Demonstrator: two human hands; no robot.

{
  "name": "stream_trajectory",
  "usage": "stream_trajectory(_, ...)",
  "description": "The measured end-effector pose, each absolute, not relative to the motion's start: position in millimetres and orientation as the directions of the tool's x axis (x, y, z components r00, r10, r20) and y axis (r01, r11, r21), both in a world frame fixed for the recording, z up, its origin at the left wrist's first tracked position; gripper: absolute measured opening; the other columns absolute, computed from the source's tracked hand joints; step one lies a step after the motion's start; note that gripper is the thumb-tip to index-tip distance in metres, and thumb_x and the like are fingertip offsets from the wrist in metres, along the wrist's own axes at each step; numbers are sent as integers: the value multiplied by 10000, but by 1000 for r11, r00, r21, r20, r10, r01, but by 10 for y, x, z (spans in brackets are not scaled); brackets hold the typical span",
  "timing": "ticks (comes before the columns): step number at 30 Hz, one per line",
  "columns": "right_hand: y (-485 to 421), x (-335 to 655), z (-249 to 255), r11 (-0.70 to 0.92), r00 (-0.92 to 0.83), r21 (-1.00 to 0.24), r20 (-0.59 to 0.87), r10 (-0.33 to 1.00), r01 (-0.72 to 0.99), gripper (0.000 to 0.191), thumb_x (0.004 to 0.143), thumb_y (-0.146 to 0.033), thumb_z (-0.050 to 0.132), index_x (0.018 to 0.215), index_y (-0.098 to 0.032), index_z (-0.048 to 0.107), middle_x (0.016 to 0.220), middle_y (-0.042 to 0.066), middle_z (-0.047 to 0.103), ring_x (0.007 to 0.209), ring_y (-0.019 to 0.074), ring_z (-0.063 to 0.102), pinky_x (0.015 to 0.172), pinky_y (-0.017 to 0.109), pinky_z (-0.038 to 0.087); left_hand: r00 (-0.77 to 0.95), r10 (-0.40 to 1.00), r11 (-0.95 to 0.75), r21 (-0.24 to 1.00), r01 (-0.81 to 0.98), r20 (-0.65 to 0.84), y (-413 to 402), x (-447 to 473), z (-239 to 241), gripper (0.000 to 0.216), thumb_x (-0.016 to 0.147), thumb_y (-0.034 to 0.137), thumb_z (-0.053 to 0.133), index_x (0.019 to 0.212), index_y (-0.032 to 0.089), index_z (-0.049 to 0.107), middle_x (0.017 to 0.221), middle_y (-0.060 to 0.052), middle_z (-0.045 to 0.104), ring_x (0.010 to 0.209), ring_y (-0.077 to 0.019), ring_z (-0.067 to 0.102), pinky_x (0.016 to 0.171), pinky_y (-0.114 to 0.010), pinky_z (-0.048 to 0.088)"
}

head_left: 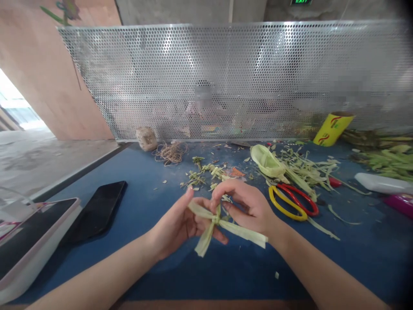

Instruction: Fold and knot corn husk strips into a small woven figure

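Both my hands meet over the blue table top [155,181], working a crossed bundle of pale green leaf strips [215,224]. My left hand [179,224] cups the strips from below, fingers curled around them. The fingers of my right hand [248,204] pinch the knot where the strips cross. Loose strip ends hang down and stick out to the right.
Red and yellow scissors [292,201] lie just right of my right hand. Leaf scraps [300,170], a twine bundle [169,153] and a yellow roll [332,128] sit further back before a perforated metal screen [226,77]. A black phone [97,211] and a white-edged device [30,241] lie at left.
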State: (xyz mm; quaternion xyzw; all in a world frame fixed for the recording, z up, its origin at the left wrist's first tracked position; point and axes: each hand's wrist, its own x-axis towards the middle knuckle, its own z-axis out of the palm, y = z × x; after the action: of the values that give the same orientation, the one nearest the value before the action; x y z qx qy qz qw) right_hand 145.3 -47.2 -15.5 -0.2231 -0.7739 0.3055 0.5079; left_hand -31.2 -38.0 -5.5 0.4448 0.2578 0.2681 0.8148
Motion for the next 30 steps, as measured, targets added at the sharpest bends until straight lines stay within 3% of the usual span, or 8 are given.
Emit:
stream_trajectory(3, -474, 1422, -183, 522, -416, -833, 548, 726, -186, 377, 718, 71, 376, 941, -208, 497, 742, -16, 557, 668, 89, 568, 622, 228, 477, 794, 544, 586, 800, -128, -272, -377, -321, -63, 789, 692, 746, 257, 780, 60, 638, 781, -197, 702, 757, -336, 658, 570, -301, 436)
stream_trajectory(7, -488, 1363, -197, 339, -504, -900, 435, 746, -274, 389, 706, 70, 396, 960, -205, 500, 702, -36, 539, 592, 65, 548, 564, 199, 461, 834, 464, 577, 816, -29, -299, -414, -302, -90, 452, 744, 511, 513, 764, 78, 640, 752, -166, 713, 757, -291, 666, 567, -273, 446)
stream_trajectory(10, -468, 1326, -194, 401, -456, -895, 444, 771, -193, 366, 709, 42, 416, 957, -211, 509, 744, -24, 542, 650, 80, 550, 588, 211, 451, 814, 522, 537, 840, -81, -255, -460, -257, -129, 207, 703, 301, 651, 788, 113, 637, 694, -106, 715, 681, -230, 678, 540, -230, 448)
stream_trajectory(13, -409, 1345, -177, 552, -209, -834, 543, 813, -22, 291, 731, -32, 473, 951, -219, 510, 919, 16, 563, 872, 135, 542, 761, 290, 424, 730, 652, 503, 838, -211, -207, -464, -224, -144, 161, 694, 229, 672, 817, 132, 640, 701, -81, 713, 674, -193, 677, 530, -204, 466)
stream_trajectory(16, -365, 1412, -153, 573, -17, -806, 578, 816, 147, 242, 765, -94, 466, 965, -228, 496, 982, 30, 556, 940, 165, 513, 801, 329, 390, 574, 796, 441, 833, -334, -192, -424, -231, -118, 134, 730, 171, 629, 860, 144, 637, 784, -89, 717, 752, -177, 672, 586, -206, 501)
stream_trajectory(20, -394, 1448, -126, 600, -176, -753, 574, 800, 269, 249, 802, -100, 405, 986, -224, 520, 1015, 30, 558, 988, 163, 493, 847, 321, 368, 498, 850, 448, 736, -507, -173, -382, -279, -49, 275, 804, 321, 497, 896, 108, 646, 803, -131, 708, 816, -225, 657, 743, -338, 511)
stream_trajectory(23, -435, 1409, -121, 608, -182, -709, 586, 790, 358, 149, 815, -219, 479, 953, -216, 534, 981, 32, 572, 961, 172, 500, 853, 328, 375, 517, 848, 451, 666, -593, -114, -383, -303, -22, 458, 809, 451, 406, 838, 71, 660, 868, -174, 689, 829, -267, 643, 771, -385, 493)
stream_trajectory(30, -402, 1385, -128, 672, -215, -599, 656, 724, 435, 55, 766, -213, 588, 818, -208, 570, 847, 17, 597, 843, 148, 554, 790, 286, 428, 476, 875, 333, 822, -463, -87, -383, -288, -78, 159, 812, 241, 502, 855, 157, 631, 723, -51, 679, 695, -148, 625, 732, -261, 484)
